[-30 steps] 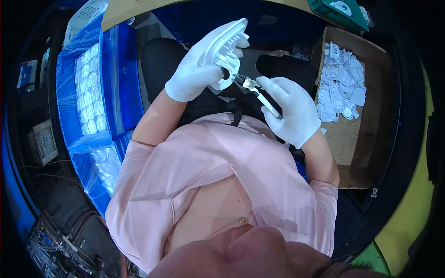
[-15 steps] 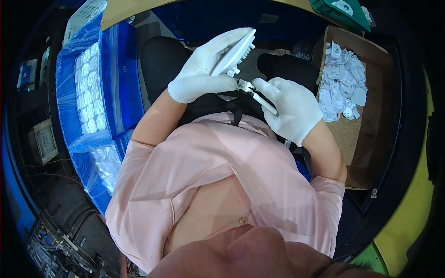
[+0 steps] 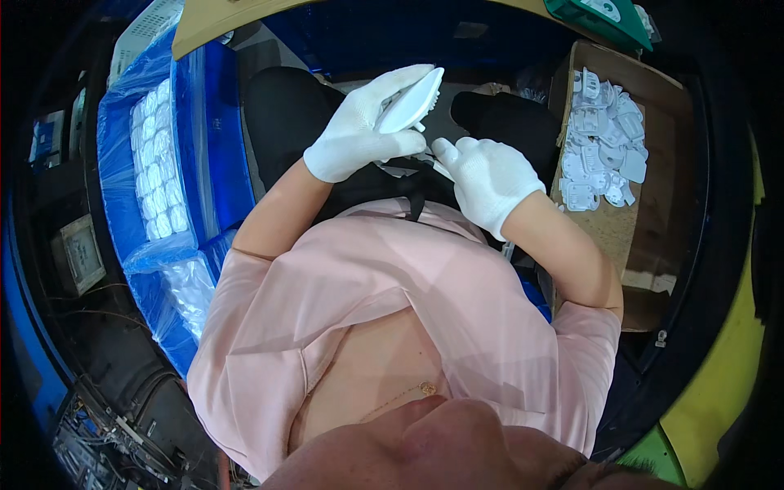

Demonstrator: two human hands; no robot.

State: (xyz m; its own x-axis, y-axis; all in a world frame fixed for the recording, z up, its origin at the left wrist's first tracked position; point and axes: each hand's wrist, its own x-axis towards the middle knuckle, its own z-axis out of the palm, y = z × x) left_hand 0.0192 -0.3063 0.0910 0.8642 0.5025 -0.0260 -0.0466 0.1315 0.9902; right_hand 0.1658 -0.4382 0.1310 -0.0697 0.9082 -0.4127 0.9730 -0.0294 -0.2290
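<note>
Far L of frame, upper part: blue crate (image 3: 229, 139) lined w/ plastic film, wrapped white pcs (image 3: 155, 163) in rows inside. Upper ctr, a bit L: L hand (image 3: 347, 135) in white glove, thumb one side & fingers the other, pinching the white part (image 3: 418, 102), which is tilted, upper end leaning R, small prongs along its R edge. Just below its lower end, ctr of frame: small tool (image 3: 442, 168), mostly hidden, exact kind hard to tell; whether its tip touches the part can't be told. R hand (image 3: 496, 184), also gloved, is curled round the tool, index & thumb side facing the L hand. R of that, cardboard box (image 3: 604, 249) w/ loose white pcs (image 3: 600, 147) heaped in its upper end; green tray (image 3: 621, 34) at top R

To do this well, I'd say: keep the L pinch firm so the part can't twist, L thumb clear of the tool tip b/c it sits v. close, turn the part so the work spot is in view, & use small controlled squeezes w/ R, prob no yanking, to avoid marking the plastic or bending prongs
</note>
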